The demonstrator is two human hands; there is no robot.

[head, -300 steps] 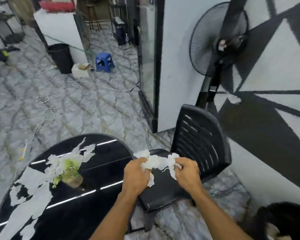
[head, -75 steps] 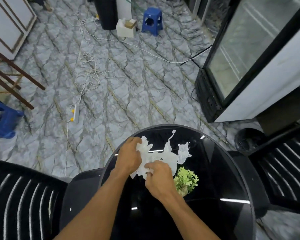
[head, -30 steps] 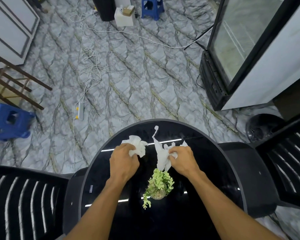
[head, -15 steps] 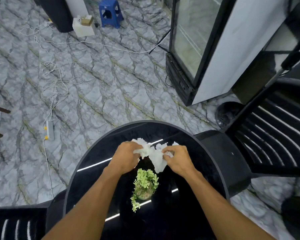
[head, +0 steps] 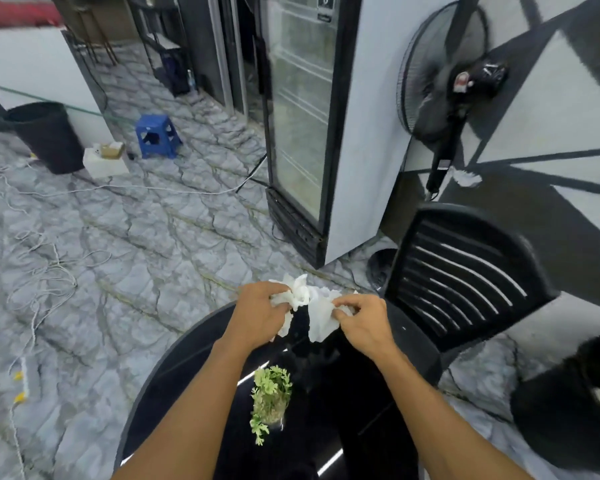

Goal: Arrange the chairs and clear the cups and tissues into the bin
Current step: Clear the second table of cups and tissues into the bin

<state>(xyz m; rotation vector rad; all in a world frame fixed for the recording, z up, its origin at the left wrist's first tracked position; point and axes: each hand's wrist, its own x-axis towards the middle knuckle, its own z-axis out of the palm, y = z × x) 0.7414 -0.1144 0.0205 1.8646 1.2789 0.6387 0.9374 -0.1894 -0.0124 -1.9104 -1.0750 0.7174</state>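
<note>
Crumpled white tissues hang between both my hands above the far edge of the round black table. My left hand grips the left clump; my right hand pinches the right part. A black slatted chair stands just right of the table, its back toward the wall. A black bin stands far off at the upper left. Another black bin sits at the right edge, close by.
A small green plant in a pot stands on the table below my hands. A glass-door fridge, a standing fan, a blue stool, a white box and loose cables occupy the floor.
Both hands gathered the tissues off the table and lifted them together. My view swung up and to the right, bringing the fan, the chair and the near bin into sight.
</note>
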